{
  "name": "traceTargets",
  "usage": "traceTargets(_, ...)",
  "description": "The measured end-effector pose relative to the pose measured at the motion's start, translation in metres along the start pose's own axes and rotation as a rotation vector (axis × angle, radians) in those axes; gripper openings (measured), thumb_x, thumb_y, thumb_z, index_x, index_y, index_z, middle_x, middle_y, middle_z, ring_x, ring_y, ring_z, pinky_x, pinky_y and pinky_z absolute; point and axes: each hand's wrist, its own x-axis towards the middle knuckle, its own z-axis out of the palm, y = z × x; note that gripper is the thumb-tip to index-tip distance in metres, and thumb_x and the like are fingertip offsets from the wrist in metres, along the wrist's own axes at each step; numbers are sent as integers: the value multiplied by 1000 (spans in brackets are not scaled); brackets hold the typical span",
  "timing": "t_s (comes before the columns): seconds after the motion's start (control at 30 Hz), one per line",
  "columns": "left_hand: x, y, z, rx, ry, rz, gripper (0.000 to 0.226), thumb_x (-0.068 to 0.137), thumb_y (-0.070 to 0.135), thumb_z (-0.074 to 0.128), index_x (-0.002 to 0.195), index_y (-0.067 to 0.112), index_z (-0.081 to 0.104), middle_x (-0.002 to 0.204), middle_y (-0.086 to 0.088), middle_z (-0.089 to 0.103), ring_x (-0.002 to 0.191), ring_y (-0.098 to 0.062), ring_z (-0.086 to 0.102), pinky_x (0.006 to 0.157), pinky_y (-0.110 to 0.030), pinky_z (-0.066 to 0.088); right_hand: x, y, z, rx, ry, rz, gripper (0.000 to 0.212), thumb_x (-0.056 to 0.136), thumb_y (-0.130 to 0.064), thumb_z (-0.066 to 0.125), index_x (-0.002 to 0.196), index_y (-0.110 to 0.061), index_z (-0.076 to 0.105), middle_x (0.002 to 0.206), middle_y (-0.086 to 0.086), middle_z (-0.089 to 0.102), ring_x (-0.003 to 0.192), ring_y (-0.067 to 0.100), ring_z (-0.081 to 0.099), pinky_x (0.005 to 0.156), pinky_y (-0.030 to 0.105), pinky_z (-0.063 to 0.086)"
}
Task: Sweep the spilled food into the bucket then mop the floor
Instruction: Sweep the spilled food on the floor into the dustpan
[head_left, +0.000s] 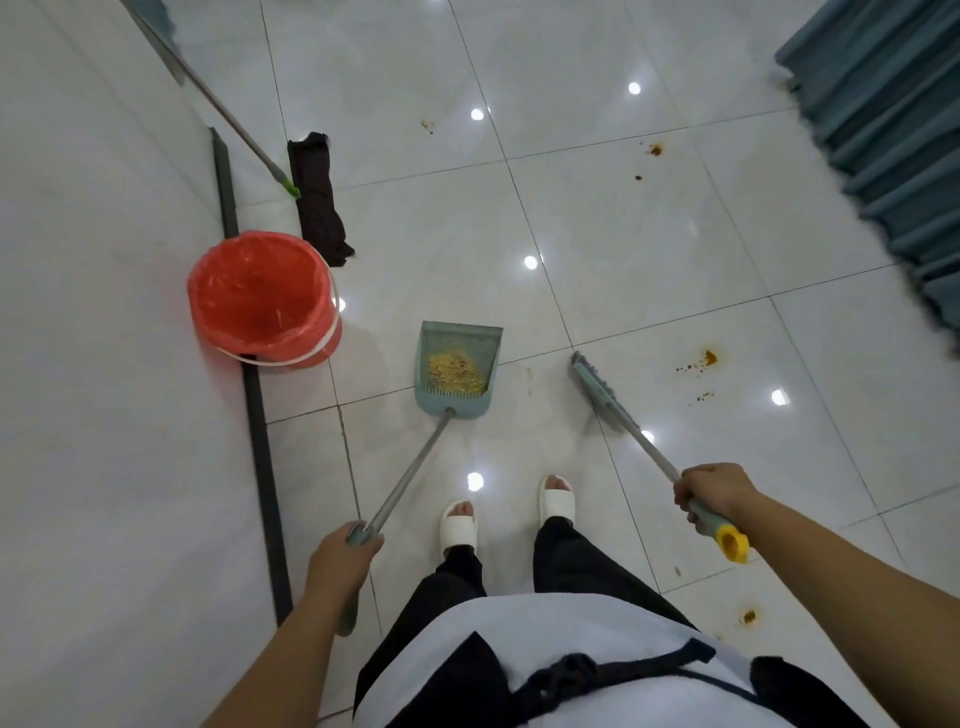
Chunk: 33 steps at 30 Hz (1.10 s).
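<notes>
head view: left hand (340, 553) grips the dustpan (457, 369) handle; yellow crumbs (456, 370) sit in the pan. right hand (714, 493) grips the broom (602, 392). bucket (262, 301) stands just left. keep pan level, tip slowly over the rim; orange stains (701, 361) need mopping.

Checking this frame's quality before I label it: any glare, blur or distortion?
Head view: bright lamp reflections dot the glossy floor; the curtain at the right edge is smeared; wide-angle bending curves the tile lines; dustpan and bucket stay sharp.
</notes>
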Motion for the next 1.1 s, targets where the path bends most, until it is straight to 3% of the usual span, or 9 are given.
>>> traceTargets(0.07,5,0,5,46,-46,-39,10,91,20,64,88,26,56,88,-8,64,80,-25,62,81,-40,55,-1,5,2,-1,-3,19,18,75,11,60,92,16,65,71,22,58,51,30,53,40,24,47)
traceTargets(0.13,6,1,10,52,-31,-44,12,91,15,62,98,23,56,92,-8,64,84,-27,63,82,-39,55,-2,8,6,-5,-12,31,18,75,11,61,92,17,65,70,22,58,50,30,53,41,24,47)
traceTargets(0.37,-1,5,21,85,106,144,9,95,13,54,90,19,60,78,-2,62,70,-19,57,58,-27,42,-4,14,19,28,-18,25,16,75,10,60,89,15,66,69,22,58,50,29,52,43,26,49)
traceTargets(0.5,-12,-2,23,-10,95,165,7,96,13,54,97,18,58,80,-2,62,69,-14,56,58,-25,43,-1,17,18,35,-12,-8,13,77,10,60,87,10,68,76,24,59,55,31,54,48,29,51)
traceTargets(0.6,-10,-11,28,57,42,167,9,97,13,52,103,19,55,82,-3,61,69,-15,56,57,-24,41,-3,17,16,36,-15,-36,14,78,11,60,79,-2,66,81,25,60,59,33,55,50,31,52)
traceTargets(0.97,3,-5,37,220,55,146,10,97,13,52,103,18,57,83,-8,62,66,-18,58,53,-24,40,8,19,9,20,-20,-55,39,78,9,62,115,0,63,91,26,63,61,33,59,51,31,52)
traceTargets(1.1,-11,7,27,204,79,139,10,96,11,53,100,20,57,79,-7,61,62,-19,57,51,-25,39,17,10,14,-97,-14,-104,54,79,4,65,132,-3,57,107,23,65,60,30,63,48,28,49)
